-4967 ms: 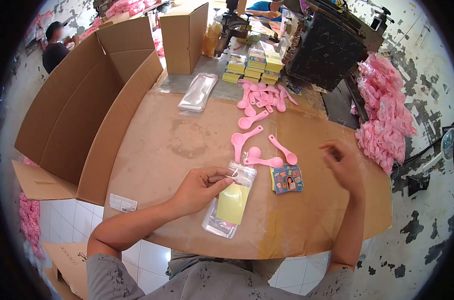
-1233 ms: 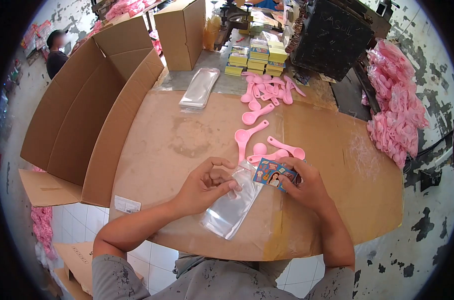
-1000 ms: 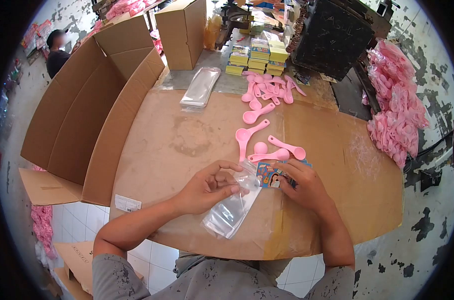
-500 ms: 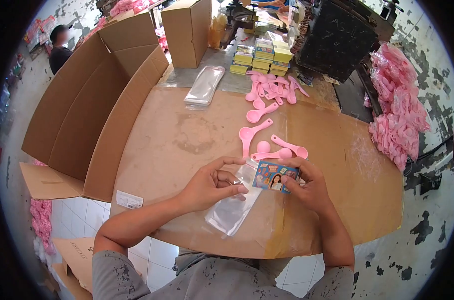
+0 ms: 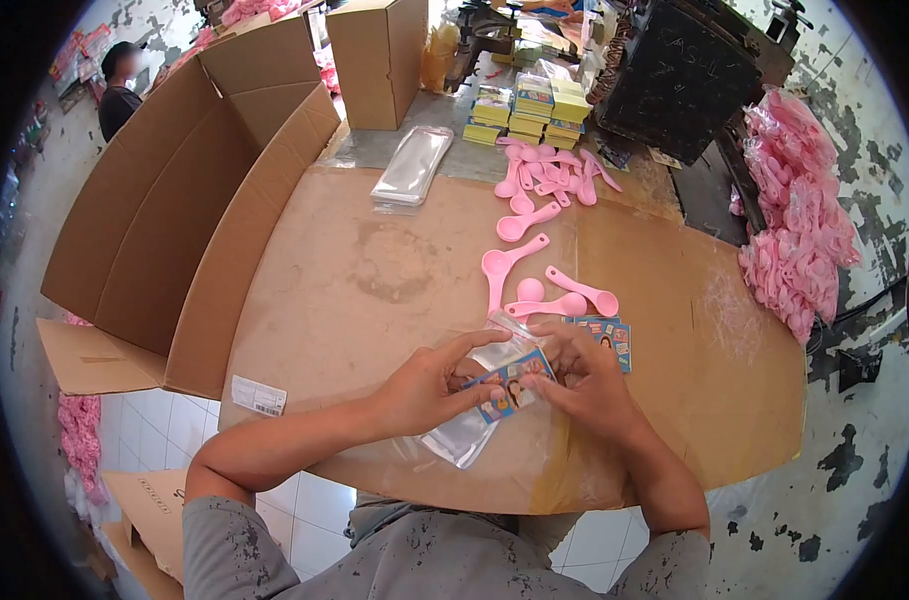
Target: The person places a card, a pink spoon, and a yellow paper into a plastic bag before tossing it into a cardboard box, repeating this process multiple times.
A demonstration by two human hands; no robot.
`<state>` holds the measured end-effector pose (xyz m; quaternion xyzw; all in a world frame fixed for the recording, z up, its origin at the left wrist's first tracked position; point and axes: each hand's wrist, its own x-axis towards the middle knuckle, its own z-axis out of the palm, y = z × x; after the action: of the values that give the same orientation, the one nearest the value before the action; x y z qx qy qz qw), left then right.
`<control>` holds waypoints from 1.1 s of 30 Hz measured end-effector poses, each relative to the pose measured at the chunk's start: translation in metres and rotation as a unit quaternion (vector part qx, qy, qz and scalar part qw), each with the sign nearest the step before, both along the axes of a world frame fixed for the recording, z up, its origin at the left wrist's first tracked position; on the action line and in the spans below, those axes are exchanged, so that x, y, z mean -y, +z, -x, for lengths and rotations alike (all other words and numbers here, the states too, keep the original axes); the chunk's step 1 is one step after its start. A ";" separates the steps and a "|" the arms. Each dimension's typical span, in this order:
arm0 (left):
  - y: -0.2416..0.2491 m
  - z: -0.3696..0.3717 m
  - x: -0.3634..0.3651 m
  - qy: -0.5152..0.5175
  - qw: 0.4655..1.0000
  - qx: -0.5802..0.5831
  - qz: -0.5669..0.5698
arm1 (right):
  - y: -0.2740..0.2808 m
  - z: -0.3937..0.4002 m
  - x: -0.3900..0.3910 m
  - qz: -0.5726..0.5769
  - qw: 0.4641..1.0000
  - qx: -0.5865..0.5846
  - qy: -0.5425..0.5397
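Both hands meet over a blue printed card [image 5: 510, 392] near the front of the table. My left hand [image 5: 437, 388] pinches the card's left end between thumb and fingers. My right hand [image 5: 583, 378] grips its right end. Beneath the card lies a clear plastic bag [image 5: 462, 440], partly hidden by the card and my left hand. More blue cards [image 5: 615, 343] lie just beyond my right hand. Pink measuring spoons [image 5: 497, 268] are spread past my hands, with a pile of pink spoons [image 5: 550, 172] farther back.
A large open carton [image 5: 145, 230] stands at the left. At the back are a stack of clear bags [image 5: 415, 168], card stacks [image 5: 530, 100] and a black box [image 5: 675, 80]. Bagged pink spoons [image 5: 800, 220] hang at the right. A person [image 5: 120, 95] is at the far left.
The card in my right hand has moved left and down to my left hand and is now tilted over the bag. Other cards now show on the table beyond my right hand.
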<state>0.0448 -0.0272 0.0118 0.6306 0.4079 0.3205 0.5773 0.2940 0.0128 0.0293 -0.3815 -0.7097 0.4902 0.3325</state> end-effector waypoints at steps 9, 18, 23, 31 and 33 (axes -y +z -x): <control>-0.005 0.004 0.001 0.002 0.998 0.051 0.032 | -0.002 -0.005 -0.014 -0.081 0.989 0.024 0.124; -0.005 0.008 -0.005 0.033 0.982 0.160 0.096 | -0.004 0.011 -0.074 -0.377 0.891 0.244 0.067; 0.001 0.011 -0.004 0.047 0.979 0.169 0.103 | 0.010 0.015 -0.075 -0.389 0.893 0.226 0.015; -0.001 0.007 -0.002 0.028 0.978 0.183 0.094 | 0.033 0.016 -0.036 0.012 0.987 -0.151 0.052; 0.000 0.006 -0.001 0.019 0.981 0.172 0.091 | 0.029 0.019 -0.032 0.022 0.982 -0.178 0.051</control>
<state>0.0385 -0.0262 0.0115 0.5032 0.3416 0.3970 0.6874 0.2747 0.0446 0.0587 -0.2584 -0.6465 0.5821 0.4200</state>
